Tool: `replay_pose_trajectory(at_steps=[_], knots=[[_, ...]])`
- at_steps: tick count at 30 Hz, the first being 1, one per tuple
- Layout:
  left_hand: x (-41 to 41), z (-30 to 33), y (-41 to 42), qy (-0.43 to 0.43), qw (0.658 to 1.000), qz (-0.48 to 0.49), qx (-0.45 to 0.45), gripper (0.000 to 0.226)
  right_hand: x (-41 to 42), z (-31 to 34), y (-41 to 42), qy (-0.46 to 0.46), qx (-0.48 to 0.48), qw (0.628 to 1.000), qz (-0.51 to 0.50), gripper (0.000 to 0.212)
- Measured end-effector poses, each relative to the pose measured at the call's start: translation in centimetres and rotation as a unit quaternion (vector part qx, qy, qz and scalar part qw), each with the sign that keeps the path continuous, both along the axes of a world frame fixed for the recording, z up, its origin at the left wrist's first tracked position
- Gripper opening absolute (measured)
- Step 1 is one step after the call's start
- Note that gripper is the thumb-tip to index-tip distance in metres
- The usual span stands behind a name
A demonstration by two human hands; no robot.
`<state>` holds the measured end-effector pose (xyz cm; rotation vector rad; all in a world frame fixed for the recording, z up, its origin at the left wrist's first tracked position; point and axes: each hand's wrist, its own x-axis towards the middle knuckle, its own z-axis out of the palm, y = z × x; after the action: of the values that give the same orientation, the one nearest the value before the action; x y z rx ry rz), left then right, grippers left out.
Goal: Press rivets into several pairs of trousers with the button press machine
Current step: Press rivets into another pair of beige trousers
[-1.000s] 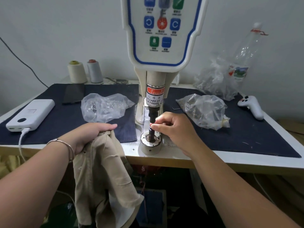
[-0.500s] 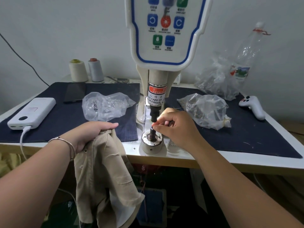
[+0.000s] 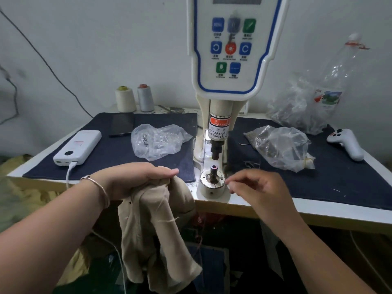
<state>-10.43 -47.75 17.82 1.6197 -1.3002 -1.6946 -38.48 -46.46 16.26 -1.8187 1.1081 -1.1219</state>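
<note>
Left hand [image 3: 135, 179] grips the beige trousers [image 3: 157, 225] at the near counter [image 3: 318, 206] edge, ready for feeding; right hand [image 3: 261, 187], fingers loosely curled and seemingly empty, sits just right of the lower die [image 3: 213, 177].

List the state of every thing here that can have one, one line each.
Left hand: grips the beige trousers, which hang off the table edge.
Right hand: fingers loosely curled beside the lower die, holding nothing visible.
Press punch: raised, clear of the die.
Power bank: cable plugged in.
Phone: screen dark.

White wall [image 3: 106, 49] behind wkbench [image 3: 318, 211]
</note>
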Motion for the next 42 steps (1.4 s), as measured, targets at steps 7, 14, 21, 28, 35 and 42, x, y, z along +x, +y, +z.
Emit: replay_pose_trajectory(at_steps=[7, 14, 21, 28, 35, 42], knots=[[-2.2, 4.0, 4.0, 0.137, 0.982, -0.119, -0.043, 0.04, 2.2, -0.8, 3.2, 0.049, 0.148, 0.973, 0.168, 0.082], [-2.9, 4.9, 4.6, 0.173, 0.934, -0.31, -0.036, 0.019, 0.2, -0.3, 3.4, -0.203, 0.361, 0.865, 0.283, 0.033], [-3.0, -0.5, 4.7, 0.175, 0.956, -0.236, -0.009, 0.037, -2.2, 0.8, 2.2, -0.255, 0.424, 0.855, 0.158, 0.025], [-6.9, -4.4, 4.9, 0.23, 0.967, 0.08, -0.072, 0.02, -2.5, 1.5, -0.4, -0.152, 0.376, 0.914, 0.016, 0.028], [-6.5, -1.9, 0.2, -0.034, 0.971, 0.137, -0.192, 0.033, -0.9, 2.1, -5.0, -0.045, 0.253, 0.964, -0.063, 0.026], [-5.7, -2.0, -3.3, -0.243, 0.927, 0.073, -0.277, 0.049, 0.2, 0.1, -8.4, 0.183, 0.025, 0.974, -0.13, 0.058]])
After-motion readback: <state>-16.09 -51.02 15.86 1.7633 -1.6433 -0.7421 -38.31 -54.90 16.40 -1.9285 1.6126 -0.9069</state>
